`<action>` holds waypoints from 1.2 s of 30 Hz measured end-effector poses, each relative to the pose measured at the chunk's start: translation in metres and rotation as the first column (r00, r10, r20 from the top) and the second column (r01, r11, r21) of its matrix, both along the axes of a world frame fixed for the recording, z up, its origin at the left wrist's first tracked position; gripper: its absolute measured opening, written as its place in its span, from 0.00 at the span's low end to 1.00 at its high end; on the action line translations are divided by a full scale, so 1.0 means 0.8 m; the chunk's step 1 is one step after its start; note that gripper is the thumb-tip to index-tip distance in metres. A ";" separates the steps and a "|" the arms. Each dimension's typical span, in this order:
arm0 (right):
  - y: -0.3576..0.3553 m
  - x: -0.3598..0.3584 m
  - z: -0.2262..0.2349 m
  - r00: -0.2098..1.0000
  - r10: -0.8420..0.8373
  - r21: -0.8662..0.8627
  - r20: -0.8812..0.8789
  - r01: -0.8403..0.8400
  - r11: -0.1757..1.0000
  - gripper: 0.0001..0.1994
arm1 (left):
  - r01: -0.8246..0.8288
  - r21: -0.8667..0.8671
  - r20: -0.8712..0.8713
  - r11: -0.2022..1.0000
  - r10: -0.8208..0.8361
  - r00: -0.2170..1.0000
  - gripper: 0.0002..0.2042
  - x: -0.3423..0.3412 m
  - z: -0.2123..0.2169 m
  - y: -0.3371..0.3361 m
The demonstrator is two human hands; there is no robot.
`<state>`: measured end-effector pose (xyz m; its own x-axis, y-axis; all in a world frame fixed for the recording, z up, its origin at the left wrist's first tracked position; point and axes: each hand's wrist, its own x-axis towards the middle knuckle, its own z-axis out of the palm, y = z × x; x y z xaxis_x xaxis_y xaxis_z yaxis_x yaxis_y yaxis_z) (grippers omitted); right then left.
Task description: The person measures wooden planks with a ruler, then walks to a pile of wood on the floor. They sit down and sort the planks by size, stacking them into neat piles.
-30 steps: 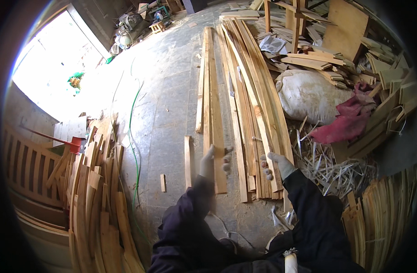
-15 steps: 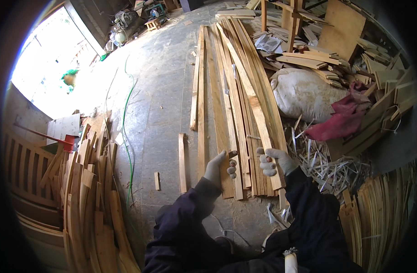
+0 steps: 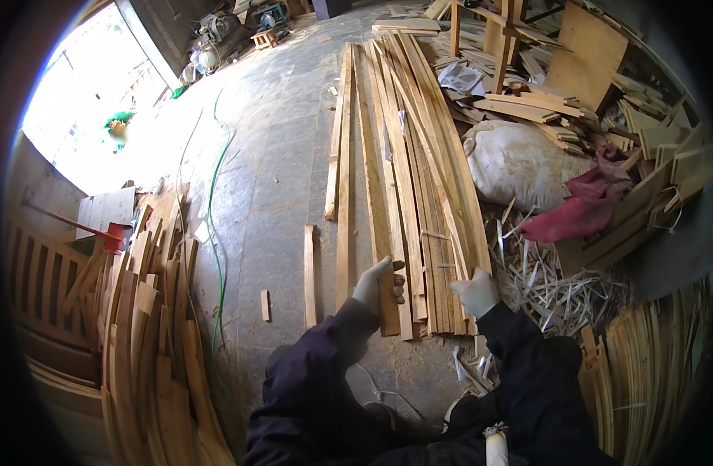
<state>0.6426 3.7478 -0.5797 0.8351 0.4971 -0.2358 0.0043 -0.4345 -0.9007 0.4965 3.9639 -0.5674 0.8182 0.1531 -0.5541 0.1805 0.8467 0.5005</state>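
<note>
The biggest thing is the gray floor [image 3: 271, 225]. On it lies a row of long wood boards [image 3: 449, 167], stretching away from the person. Each one looks stiff but may bend a little in the middle, because it is so long and thin. One alone is likely not too heavy, but a few at once could be a big load. The wood looks dry and a bit rough, so it should not slip much, and it will not break easily. Splinters could poke.

Next to the row sits a fat white sack [image 3: 523, 167].

The left board [image 3: 376, 194] has its near end by the person. That end is easy to reach, but the far end would feel heavy and swing. The best place to lift it alone is near the middle, with fingers round both edges.

The left hand [image 3: 369, 287], in a pale glove, is curled round this board near its end. The right hand [image 3: 477, 293] is at the near ends of the boards on the right. Its fingers are hidden, so I cannot tell how far it is closed or what it has.

The smallest piece is a little wood block [image 3: 265, 305], off to the left.
</note>
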 end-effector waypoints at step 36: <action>0.033 -0.011 0.078 0.995 0.088 -0.023 0.056 -0.087 0.996 0.13 | -0.011 0.008 -0.030 1.000 0.011 0.999 0.21 0.017 -0.055 -0.005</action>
